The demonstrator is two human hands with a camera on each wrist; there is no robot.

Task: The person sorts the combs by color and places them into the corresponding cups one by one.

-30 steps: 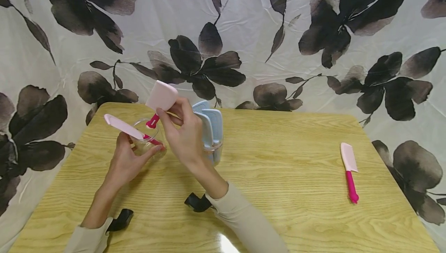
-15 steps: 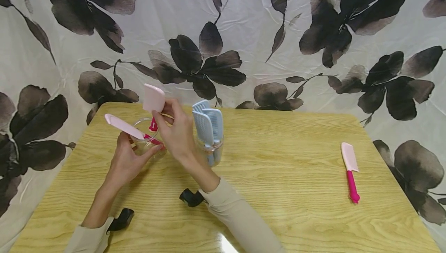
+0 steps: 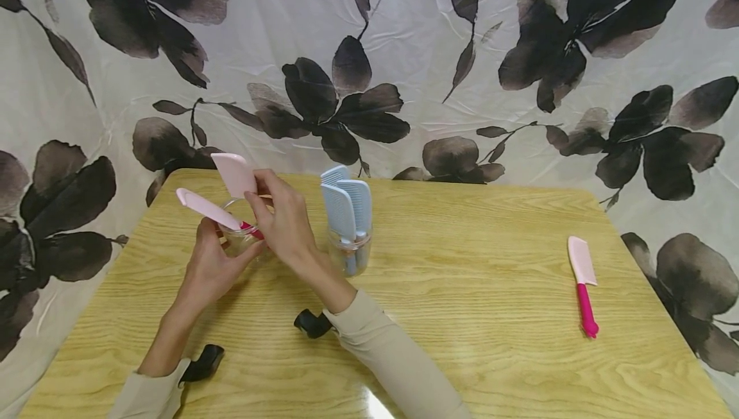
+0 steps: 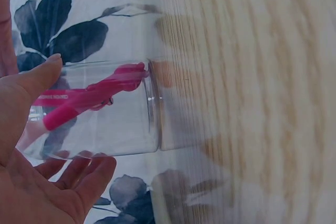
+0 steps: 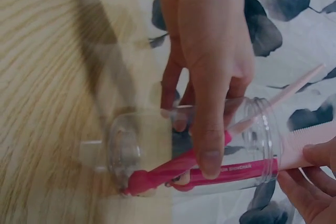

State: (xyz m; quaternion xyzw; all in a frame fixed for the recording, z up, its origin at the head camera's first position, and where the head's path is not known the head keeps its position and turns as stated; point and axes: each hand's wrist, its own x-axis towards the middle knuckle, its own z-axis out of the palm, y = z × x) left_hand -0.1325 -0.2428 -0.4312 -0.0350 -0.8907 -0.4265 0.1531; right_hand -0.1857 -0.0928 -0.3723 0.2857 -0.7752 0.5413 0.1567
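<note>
On the left of the table, my left hand (image 3: 208, 274) grips a clear jar (image 4: 123, 132), thumb on one side and fingers on the other. One pink comb (image 3: 204, 207) with a magenta handle leans in it, its head slanting out over the rim to the left. My right hand (image 3: 284, 217) pinches a second pink comb (image 3: 233, 174) by its head, above the jar. In the right wrist view, both magenta handles (image 5: 163, 171) lie crossed inside the jar, and the teeth of the pinched comb show beside my right fingers.
Right of the jar stands another clear jar (image 3: 352, 258) with several light blue combs (image 3: 340, 207). Far to the right, a third pink comb (image 3: 583, 284) lies flat on the wooden table (image 3: 473, 316). A floral cloth (image 3: 427, 40) hangs behind.
My right hand has moved left and the comb it pinches has gone down, its handle now inside the jar and its head tilting left. The left hand keeps its grip on the jar.
</note>
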